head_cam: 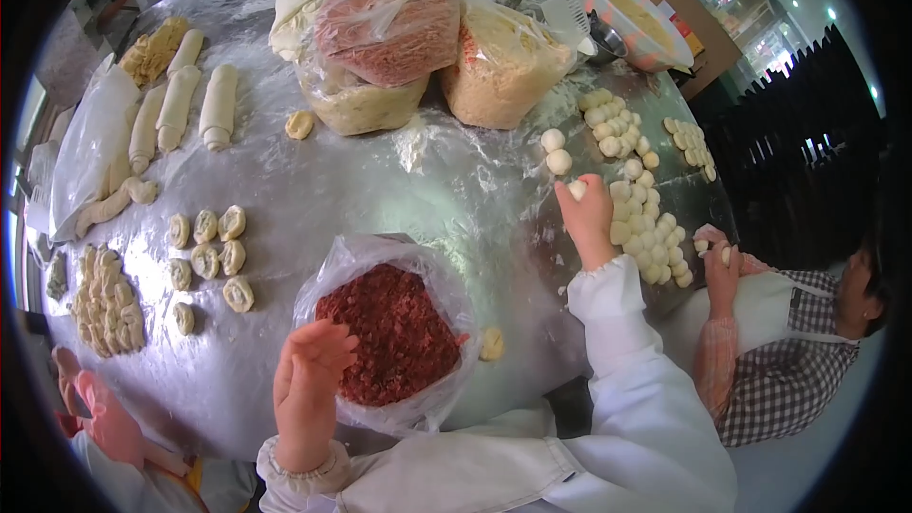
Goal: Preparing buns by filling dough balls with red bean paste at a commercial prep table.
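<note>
My right hand (588, 221) grips a white dough ball (577, 189) between thumb and fingers, just below two dough balls (558, 161) on the steel table (399, 199). To its right lies a dense cluster of dough balls (645, 228). My left hand (310, 377) hovers over the left edge of an open plastic bag (434, 420) holding dark red crumbly filling (395, 331). Its fingers are extended and slightly curled, with nothing seen in them. Beside the bag's right edge sits a small yellowish dough piece (491, 344).
Tied bags of pink (388, 21) and pale filling (506, 64) stand at the back, near a large bowl (638, 18). Dough rolls (218, 107) and cut spiral pieces (205, 260) lie left. A co-worker (776, 342) handles dough at right; another person's gloved hand (107, 413) is lower left.
</note>
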Tool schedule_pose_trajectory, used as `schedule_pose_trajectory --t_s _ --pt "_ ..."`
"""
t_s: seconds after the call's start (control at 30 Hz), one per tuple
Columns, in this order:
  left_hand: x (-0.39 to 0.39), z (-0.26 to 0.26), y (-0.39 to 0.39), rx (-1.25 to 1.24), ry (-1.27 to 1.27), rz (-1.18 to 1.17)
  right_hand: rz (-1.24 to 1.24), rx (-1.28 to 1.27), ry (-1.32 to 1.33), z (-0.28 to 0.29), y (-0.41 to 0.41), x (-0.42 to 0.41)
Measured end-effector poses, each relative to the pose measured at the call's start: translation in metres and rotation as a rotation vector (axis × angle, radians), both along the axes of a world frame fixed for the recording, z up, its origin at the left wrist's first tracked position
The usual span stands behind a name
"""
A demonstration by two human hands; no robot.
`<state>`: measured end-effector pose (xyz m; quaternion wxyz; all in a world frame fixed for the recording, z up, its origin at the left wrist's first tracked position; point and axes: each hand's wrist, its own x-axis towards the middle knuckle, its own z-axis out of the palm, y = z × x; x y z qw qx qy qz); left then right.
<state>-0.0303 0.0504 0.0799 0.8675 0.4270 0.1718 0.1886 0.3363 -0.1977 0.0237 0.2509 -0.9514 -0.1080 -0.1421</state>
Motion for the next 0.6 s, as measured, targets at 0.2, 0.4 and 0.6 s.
schedule_pose_trajectory --t_s 0.2,0.4,0.6 --pt "-0.001 -0.003 0.013 0.001 0.087 0.091 -0.023 -0.257 0.06 -0.023 0.014 0.025" --pt "0.002 -0.004 0.01 -0.009 0.117 0.041 0.001 -0.278 0.141 -0.016 0.024 0.032" --pt "-0.024 0.001 0.016 0.03 0.09 0.057 -0.001 -0.209 0.198 -0.001 -0.01 0.012"
